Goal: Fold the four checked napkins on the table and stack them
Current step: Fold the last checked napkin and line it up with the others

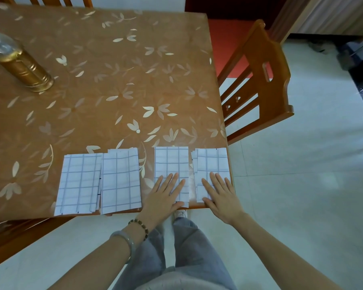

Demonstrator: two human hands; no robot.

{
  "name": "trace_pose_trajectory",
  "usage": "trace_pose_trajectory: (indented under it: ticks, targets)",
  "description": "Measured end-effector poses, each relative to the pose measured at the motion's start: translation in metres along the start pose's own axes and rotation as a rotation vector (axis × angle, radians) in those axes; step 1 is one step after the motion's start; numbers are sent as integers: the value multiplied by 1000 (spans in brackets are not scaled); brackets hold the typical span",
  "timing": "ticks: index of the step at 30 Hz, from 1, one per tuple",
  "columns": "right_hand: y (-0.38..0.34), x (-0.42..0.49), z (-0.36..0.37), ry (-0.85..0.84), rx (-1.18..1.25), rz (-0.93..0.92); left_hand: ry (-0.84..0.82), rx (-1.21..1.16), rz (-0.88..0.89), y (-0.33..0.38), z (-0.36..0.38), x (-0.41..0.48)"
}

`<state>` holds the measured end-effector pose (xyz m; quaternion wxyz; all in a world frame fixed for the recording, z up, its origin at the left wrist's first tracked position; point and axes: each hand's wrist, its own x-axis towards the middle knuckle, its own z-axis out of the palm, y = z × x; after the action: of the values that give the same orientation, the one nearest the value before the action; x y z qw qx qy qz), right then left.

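Observation:
Several white napkins with a blue check lie folded in a row along the table's near edge. The far-left napkin slightly underlaps the second napkin. My left hand lies flat, fingers straight, on the lower part of the third napkin. On the lower part of the rightmost napkin, which sits at the table's right corner, my right hand rests flat with fingers spread.
The table has a brown floral cover. A gold cylinder with a clear dome top lies at the far left. A wooden chair stands at the right side, and another chair shows below the table's near left edge.

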<state>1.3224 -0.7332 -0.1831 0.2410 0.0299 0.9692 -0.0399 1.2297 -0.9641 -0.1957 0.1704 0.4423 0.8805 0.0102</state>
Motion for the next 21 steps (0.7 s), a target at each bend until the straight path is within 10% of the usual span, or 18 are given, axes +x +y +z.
trace_pose_trajectory:
  ticks: [7,21]
  targets:
    - [-40,4,-34,138,109,-123,212,-109,-215,-29,-25,-36]
    - [-195,58,-41,17,-31,-420,131,-130,-606,-121,-1,-127]
